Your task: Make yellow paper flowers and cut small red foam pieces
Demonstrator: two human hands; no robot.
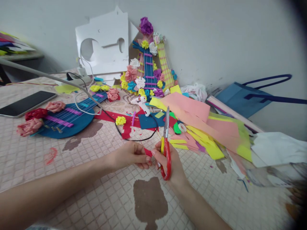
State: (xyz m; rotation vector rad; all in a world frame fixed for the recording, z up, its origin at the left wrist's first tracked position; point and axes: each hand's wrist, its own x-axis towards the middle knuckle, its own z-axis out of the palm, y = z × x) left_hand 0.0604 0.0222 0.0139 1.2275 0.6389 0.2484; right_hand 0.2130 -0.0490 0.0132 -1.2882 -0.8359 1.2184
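Observation:
Between my two hands is a small piece of red paper (148, 152). My left hand (130, 155) pinches it from the left with thumb and fingers. My right hand (171, 163) has red-handled scissors (167, 143) tucked against the palm, blades pointing up and away. The right thumb and fingertips also reach the red piece's edge. Past my hands, a white glue gun (142, 103) rests on the table near a yellow paper flower (120, 120) and red paper strips (107, 115).
A blue paper guitar (69, 119) with paper roses lies left, beside a phone (27, 103). Decorated guitars (148, 68) lean on the wall by a white cut-out board (103, 44). Pink and yellow paper sheets (192, 108) pile up right, near a blue bag (243, 99). A black cord (134, 140) loops across the table.

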